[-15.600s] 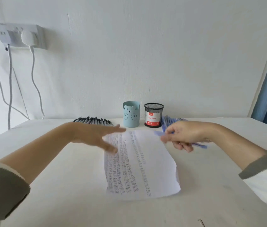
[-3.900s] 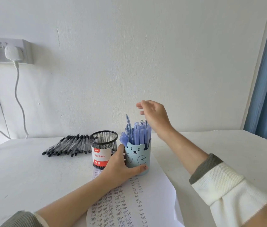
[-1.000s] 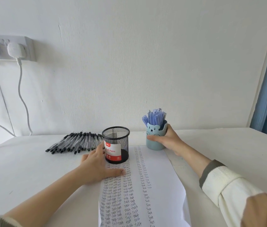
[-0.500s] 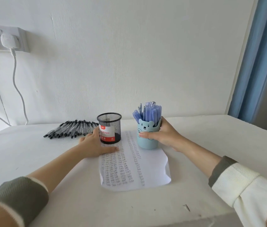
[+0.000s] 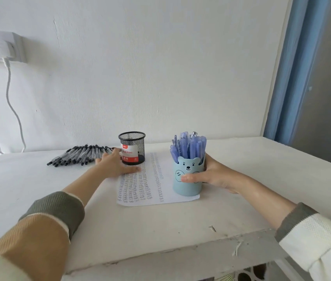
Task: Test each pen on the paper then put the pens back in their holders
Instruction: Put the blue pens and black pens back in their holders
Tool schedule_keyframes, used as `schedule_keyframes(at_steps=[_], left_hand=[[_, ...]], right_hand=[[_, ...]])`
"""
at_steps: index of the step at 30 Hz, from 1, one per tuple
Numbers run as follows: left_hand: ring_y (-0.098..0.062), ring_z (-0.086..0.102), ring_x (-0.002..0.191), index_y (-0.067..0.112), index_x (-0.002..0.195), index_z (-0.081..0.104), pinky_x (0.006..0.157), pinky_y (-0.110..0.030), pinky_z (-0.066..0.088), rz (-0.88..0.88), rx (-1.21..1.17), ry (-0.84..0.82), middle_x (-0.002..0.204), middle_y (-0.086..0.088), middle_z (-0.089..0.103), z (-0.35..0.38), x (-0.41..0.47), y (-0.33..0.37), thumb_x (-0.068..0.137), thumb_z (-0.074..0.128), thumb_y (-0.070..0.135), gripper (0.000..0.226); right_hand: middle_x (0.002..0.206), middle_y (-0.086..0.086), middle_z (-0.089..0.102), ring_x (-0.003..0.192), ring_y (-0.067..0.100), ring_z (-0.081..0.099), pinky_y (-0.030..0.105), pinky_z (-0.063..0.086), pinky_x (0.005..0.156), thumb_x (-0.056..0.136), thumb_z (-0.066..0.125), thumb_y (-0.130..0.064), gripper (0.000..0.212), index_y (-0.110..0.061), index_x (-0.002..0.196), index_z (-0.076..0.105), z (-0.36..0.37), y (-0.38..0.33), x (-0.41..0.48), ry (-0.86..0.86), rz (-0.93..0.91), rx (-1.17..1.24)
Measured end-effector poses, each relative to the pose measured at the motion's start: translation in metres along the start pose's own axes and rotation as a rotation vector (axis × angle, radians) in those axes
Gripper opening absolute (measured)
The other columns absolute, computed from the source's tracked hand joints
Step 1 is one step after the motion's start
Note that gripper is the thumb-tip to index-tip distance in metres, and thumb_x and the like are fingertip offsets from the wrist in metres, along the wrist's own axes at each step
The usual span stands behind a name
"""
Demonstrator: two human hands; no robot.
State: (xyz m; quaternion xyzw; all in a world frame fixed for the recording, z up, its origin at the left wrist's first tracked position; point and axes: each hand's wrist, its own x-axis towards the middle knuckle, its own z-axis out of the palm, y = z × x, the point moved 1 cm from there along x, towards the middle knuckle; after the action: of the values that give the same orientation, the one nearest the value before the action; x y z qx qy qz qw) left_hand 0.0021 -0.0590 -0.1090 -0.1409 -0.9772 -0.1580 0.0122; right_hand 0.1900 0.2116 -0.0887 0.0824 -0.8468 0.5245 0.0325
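Bright, soft, even daylight; faint shadows; wide-angle bending at slightly blurred edges

The left hand (image 5: 115, 165) covers the lower left side of the black wire-mesh pen holder (image 5: 132, 148), the edge of its red and white label, and the ends of the black-capped clear pens (image 5: 79, 155) nearest the holder. In front of the holder, the writing on the white sheet of paper (image 5: 152, 179) is too small to read. Right of the holder, the pale blue bear-faced cup (image 5: 188, 177) hides part of the paper's right edge, the lower barrels of the translucent blue pens (image 5: 189, 145), and the fingers of the right hand (image 5: 217, 175), thumb aside. Far left of the holder, the white wall socket (image 5: 0, 46) is cut by the picture's edge.
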Motion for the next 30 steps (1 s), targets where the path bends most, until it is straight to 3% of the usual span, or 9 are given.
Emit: schedule_keyframes(at_steps=[4, 8, 12, 16, 18, 22, 30], left_hand=[[-0.028, 0.029, 0.139, 0.026, 0.147, 0.022, 0.111, -0.052, 0.023, -0.002, 0.014, 0.013, 0.143, 0.003, 0.049, 0.0, -0.003, -0.002, 0.018, 0.037, 0.106, 0.153], [-0.028, 0.025, 0.143, 0.023, 0.146, 0.023, 0.113, -0.054, 0.019, 0.017, -0.005, 0.007, 0.143, 0.008, 0.05, -0.001, -0.007, -0.008, 0.014, 0.032, 0.107, 0.158], [-0.03, 0.018, 0.145, 0.031, 0.15, 0.013, 0.115, -0.054, 0.016, -0.003, -0.019, -0.037, 0.15, 0.005, 0.042, 0.001, -0.006, -0.015, 0.016, 0.034, 0.107, 0.156], [-0.03, 0.017, 0.145, 0.034, 0.15, 0.012, 0.113, -0.053, 0.015, -0.001, -0.009, -0.032, 0.151, 0.005, 0.04, 0.002, -0.008, -0.015, 0.032, 0.039, 0.105, 0.141], [-0.028, 0.02, 0.143, 0.03, 0.151, 0.014, 0.111, -0.049, 0.017, 0.015, 0.006, -0.001, 0.148, 0.01, 0.043, 0.001, -0.014, -0.01, 0.048, 0.043, 0.094, 0.124], [-0.026, 0.022, 0.142, 0.028, 0.151, 0.015, 0.109, -0.046, 0.019, 0.031, -0.002, 0.02, 0.146, 0.013, 0.045, -0.001, -0.021, -0.006, 0.057, 0.045, 0.087, 0.115], [-0.028, 0.023, 0.141, 0.026, 0.151, 0.017, 0.109, -0.047, 0.019, 0.042, -0.031, 0.049, 0.144, 0.011, 0.047, 0.001, -0.02, -0.009, 0.061, 0.048, 0.085, 0.112]], right_hand=[[0.122, -0.024, 0.058, 0.105, -0.017, 0.056, 0.005, 0.045, 0.081, 0.068, 0.078, -0.023, 0.065, -0.046, 0.12, 0.045, -0.006, -0.002, -0.012, -0.048, -0.009, 0.006], [0.129, -0.02, 0.057, 0.114, -0.011, 0.055, 0.01, 0.047, 0.087, 0.069, 0.077, -0.022, 0.073, -0.049, 0.125, 0.039, -0.008, 0.001, -0.012, -0.085, -0.007, 0.008], [0.131, -0.017, 0.058, 0.117, -0.006, 0.055, 0.014, 0.047, 0.09, 0.067, 0.078, -0.022, 0.075, -0.046, 0.127, 0.04, -0.009, 0.005, -0.01, -0.082, -0.004, 0.007], [0.131, -0.014, 0.059, 0.118, -0.003, 0.056, 0.016, 0.048, 0.09, 0.068, 0.078, -0.02, 0.077, -0.042, 0.131, 0.04, -0.009, 0.007, -0.001, -0.082, -0.005, 0.02], [0.133, -0.014, 0.058, 0.121, -0.001, 0.055, 0.018, 0.047, 0.095, 0.067, 0.08, -0.022, 0.08, -0.042, 0.134, 0.039, -0.01, 0.008, 0.002, -0.092, 0.004, 0.019], [0.136, -0.013, 0.057, 0.126, 0.003, 0.052, 0.027, 0.042, 0.105, 0.061, 0.083, -0.033, 0.095, -0.038, 0.142, 0.035, -0.011, 0.013, 0.004, -0.102, 0.016, 0.016], [0.131, -0.012, 0.059, 0.12, 0.001, 0.055, 0.017, 0.047, 0.09, 0.067, 0.078, -0.024, 0.081, -0.038, 0.136, 0.038, -0.009, 0.013, 0.007, -0.032, 0.008, 0.031]])
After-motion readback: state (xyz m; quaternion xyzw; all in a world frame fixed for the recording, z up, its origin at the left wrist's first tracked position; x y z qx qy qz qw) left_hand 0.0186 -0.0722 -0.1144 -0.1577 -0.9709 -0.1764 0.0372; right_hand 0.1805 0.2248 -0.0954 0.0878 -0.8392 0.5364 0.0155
